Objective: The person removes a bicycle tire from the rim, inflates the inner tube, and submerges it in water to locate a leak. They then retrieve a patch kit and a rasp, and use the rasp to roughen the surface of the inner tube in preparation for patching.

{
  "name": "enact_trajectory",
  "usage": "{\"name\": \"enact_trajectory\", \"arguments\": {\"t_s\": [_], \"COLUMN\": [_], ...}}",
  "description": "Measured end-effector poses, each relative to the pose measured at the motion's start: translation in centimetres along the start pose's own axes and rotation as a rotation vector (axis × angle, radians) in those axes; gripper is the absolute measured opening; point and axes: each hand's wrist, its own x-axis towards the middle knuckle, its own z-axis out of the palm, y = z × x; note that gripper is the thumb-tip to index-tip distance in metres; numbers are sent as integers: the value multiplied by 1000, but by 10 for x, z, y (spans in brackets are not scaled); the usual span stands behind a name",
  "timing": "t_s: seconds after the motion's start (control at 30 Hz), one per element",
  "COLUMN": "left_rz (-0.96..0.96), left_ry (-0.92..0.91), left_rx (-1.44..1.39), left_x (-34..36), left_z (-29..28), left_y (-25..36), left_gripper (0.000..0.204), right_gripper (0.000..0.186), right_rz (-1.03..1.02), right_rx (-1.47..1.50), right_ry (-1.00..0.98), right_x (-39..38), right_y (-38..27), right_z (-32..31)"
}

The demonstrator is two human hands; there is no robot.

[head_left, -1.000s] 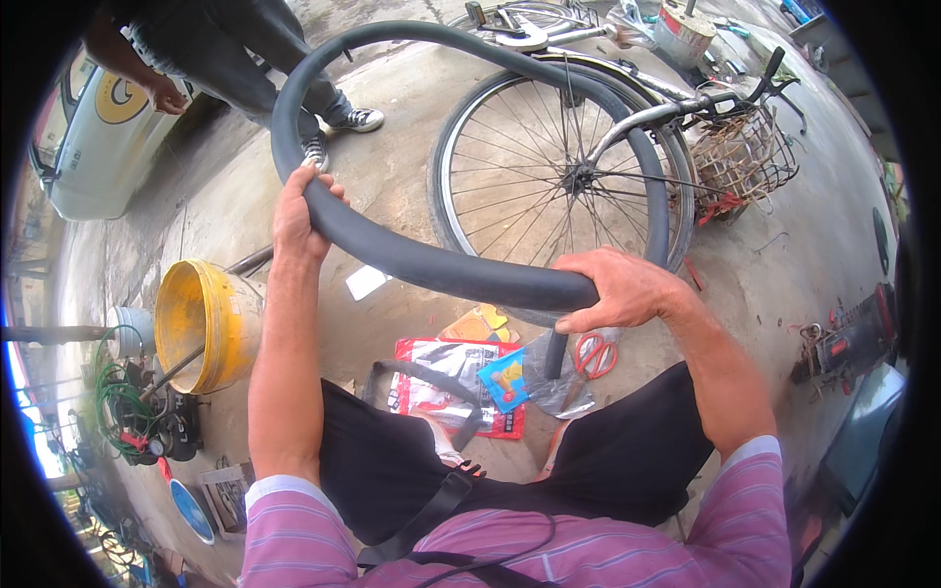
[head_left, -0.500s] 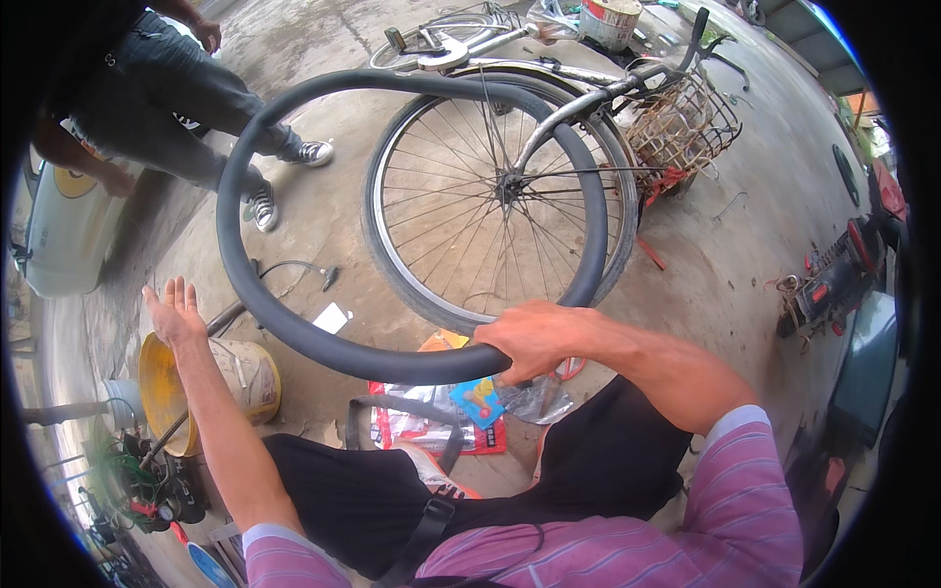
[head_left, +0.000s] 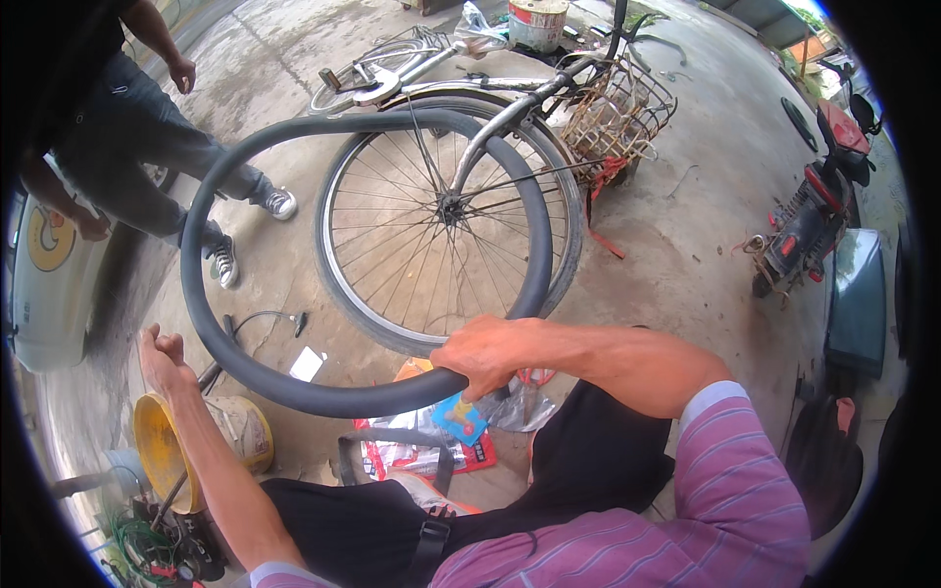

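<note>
Inner tube (head_left: 323,400) | right hand (head_left: 478,353) clasping it, elbow bent | left hand (head_left: 167,367) raised, half-curled, empty

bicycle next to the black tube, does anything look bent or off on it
Yes: the bicycle lies on its side rather than standing, and its wire basket looks misshapen, its bars uneven and bent.

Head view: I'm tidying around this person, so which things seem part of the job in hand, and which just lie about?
Probably part of the job:
- black tube, gripped by the right hand
- bicycle wheel, which the tube overlaps in this view

Apparently just lying about:
- yellow bucket
- white card
- blue packet
</note>
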Motion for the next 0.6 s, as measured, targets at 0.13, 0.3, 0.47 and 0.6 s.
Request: {"name": "enact_trajectory", "arguments": {"t_s": [0.13, 0.3, 0.47, 0.6], "left_rz": [150, 172, 282, 356], "left_ry": [-287, -512, -917, -1270], "left_rx": [134, 313, 759, 940], "left_x": [-34, -111, -201, -231], "left_z": [28, 75, 107, 115], "left_y": [-4, -6, 7, 14], "left_gripper": [24, 22, 23, 28], "right_gripper": [37, 47, 49, 50], "right_rz": [10, -7, -10, -3], "right_rx": [-14, -41, -44, -54], "right_ry": [-25, -65, -27, -47], "right_x": [4, 9, 11, 16], "right_y": [-1, 4, 7, 9], "right_z": [-1, -2, 3, 5]}}
